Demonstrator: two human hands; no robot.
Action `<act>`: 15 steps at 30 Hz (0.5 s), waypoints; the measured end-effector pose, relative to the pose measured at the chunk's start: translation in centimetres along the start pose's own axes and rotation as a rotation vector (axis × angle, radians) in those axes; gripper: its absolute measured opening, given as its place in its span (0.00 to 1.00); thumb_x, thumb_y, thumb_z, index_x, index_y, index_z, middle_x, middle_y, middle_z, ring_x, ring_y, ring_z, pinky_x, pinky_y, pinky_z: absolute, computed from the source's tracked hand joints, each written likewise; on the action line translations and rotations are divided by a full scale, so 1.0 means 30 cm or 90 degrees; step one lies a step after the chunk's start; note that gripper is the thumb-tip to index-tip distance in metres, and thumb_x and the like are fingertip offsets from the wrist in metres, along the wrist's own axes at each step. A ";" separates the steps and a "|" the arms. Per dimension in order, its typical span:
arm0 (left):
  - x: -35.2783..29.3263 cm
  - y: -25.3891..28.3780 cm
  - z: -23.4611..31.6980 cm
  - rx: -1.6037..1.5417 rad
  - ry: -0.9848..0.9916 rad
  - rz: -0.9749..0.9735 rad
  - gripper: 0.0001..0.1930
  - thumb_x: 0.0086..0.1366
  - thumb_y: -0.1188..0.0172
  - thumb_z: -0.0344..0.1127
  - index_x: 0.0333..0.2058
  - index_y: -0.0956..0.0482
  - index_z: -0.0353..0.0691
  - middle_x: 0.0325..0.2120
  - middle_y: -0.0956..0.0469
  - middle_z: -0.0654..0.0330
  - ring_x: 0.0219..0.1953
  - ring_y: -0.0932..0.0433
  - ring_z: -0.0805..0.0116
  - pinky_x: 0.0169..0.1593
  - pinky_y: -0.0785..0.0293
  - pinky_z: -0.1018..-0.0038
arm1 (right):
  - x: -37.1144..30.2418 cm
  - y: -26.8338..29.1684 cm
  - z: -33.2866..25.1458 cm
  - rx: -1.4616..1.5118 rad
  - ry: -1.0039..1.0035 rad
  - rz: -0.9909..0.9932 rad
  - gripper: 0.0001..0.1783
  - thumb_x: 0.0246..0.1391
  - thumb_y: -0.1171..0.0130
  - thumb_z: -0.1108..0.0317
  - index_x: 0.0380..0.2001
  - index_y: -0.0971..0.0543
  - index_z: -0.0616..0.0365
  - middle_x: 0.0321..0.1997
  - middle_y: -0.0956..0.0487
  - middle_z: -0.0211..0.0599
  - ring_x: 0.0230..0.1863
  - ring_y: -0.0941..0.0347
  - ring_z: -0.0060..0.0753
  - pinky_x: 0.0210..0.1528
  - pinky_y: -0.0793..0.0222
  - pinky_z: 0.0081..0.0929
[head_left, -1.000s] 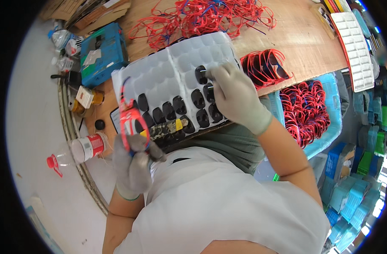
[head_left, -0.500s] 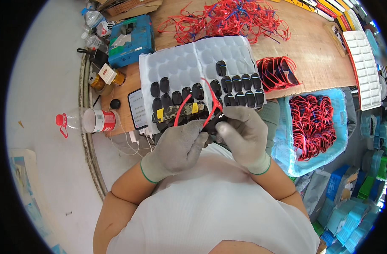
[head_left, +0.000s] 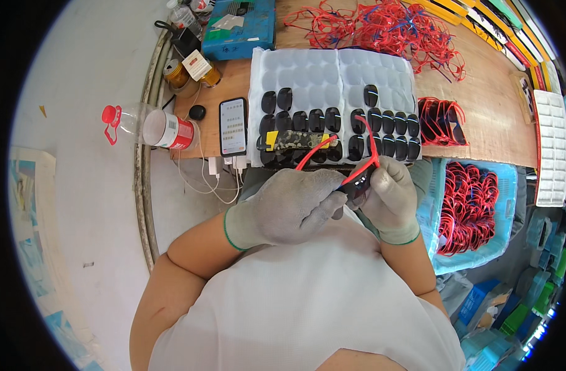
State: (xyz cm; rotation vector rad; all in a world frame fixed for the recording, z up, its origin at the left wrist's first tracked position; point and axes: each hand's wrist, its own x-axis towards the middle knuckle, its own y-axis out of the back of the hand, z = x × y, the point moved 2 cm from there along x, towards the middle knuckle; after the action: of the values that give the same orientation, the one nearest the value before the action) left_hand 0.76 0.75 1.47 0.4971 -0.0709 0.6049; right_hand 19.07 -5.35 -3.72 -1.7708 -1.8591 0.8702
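Observation:
Red-framed sunglasses (head_left: 358, 181) are held between my two gloved hands in front of my chest, their red temples pointing up and away. My left hand (head_left: 295, 207) closes on one side of the frame, thumb and fingers pressed together. My right hand (head_left: 389, 193) pinches the other side by a dark lens. Fingers hide part of the frame and lenses. Just beyond lies a white moulded tray (head_left: 301, 75) with dark lenses (head_left: 387, 123) in rows in its nearer pockets. A camouflage-patterned bar with yellow bands (head_left: 295, 141) lies across its near edge.
Left of the tray sit a phone (head_left: 233, 127), cables and a cut plastic bottle (head_left: 171, 131). A tangled heap of red frames (head_left: 407, 34) lies behind. To the right are stacked sunglasses (head_left: 441, 120) and a blue basket (head_left: 434, 213) full of red frames.
The view has shifted, so the table things sit further right in it. My hands still hold the sunglasses, now turned somewhat, and my right hand's grip on the lens has changed.

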 end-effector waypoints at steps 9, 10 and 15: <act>0.004 0.011 -0.010 -0.052 0.066 -0.075 0.05 0.70 0.49 0.30 0.41 0.27 0.36 0.22 0.22 0.57 0.23 0.20 0.57 0.29 0.24 0.67 | 0.000 -0.013 0.035 0.110 0.013 0.020 0.19 0.63 0.41 0.60 0.43 0.23 0.68 0.38 0.19 0.46 0.34 0.23 0.36 0.37 0.25 0.34; 0.009 0.017 -0.002 -0.103 0.096 -0.101 0.05 0.70 0.49 0.30 0.40 0.27 0.36 0.22 0.21 0.57 0.23 0.19 0.58 0.28 0.24 0.68 | -0.001 -0.004 0.033 0.115 0.008 -0.035 0.19 0.62 0.41 0.60 0.44 0.23 0.69 0.39 0.19 0.46 0.35 0.23 0.36 0.38 0.25 0.35; 0.011 0.010 0.015 -0.157 0.136 -0.083 0.05 0.70 0.49 0.30 0.38 0.27 0.35 0.22 0.21 0.55 0.22 0.19 0.59 0.28 0.24 0.69 | -0.019 0.019 0.019 0.076 -0.008 -0.063 0.21 0.63 0.42 0.59 0.45 0.23 0.70 0.39 0.20 0.44 0.35 0.24 0.34 0.39 0.28 0.33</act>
State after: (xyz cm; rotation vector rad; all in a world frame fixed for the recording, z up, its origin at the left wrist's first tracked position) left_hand 0.90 0.92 2.07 0.1953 0.0886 0.5097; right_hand 19.14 -6.01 -4.45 -1.5925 -1.8453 0.9363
